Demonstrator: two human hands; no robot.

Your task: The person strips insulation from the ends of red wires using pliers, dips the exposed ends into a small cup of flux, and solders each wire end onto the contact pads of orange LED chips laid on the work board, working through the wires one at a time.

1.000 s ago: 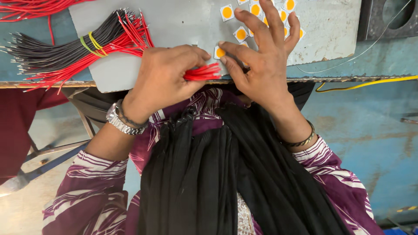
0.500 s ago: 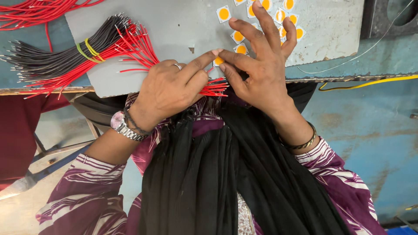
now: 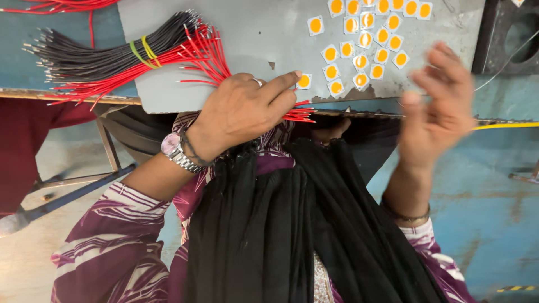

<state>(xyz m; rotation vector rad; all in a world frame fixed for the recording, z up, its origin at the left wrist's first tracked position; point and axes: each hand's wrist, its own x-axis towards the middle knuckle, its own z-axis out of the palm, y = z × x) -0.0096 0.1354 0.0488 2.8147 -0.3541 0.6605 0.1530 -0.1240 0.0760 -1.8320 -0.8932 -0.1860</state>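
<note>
Grey worktop (image 3: 252, 33) carrying square yellow-centred chips (image 3: 359, 42). Left hand (image 3: 241, 112) fingers gripping red wires (image 3: 297, 115), forefinger touching one chip (image 3: 304, 81). Right hand (image 3: 438, 106) lifting open, blurred. Pairing step; next calls for fine alignment.

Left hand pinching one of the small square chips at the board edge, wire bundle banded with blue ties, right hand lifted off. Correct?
Not quite: the head view shows the bands on the wire bundle are yellow and green. The left hand pinches a chip; the right hand is lifted.

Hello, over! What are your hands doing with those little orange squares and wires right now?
Left hand gripping red wires, finger on one orange square. Right hand lifted, open, blurred. Nothing in the way.
</note>
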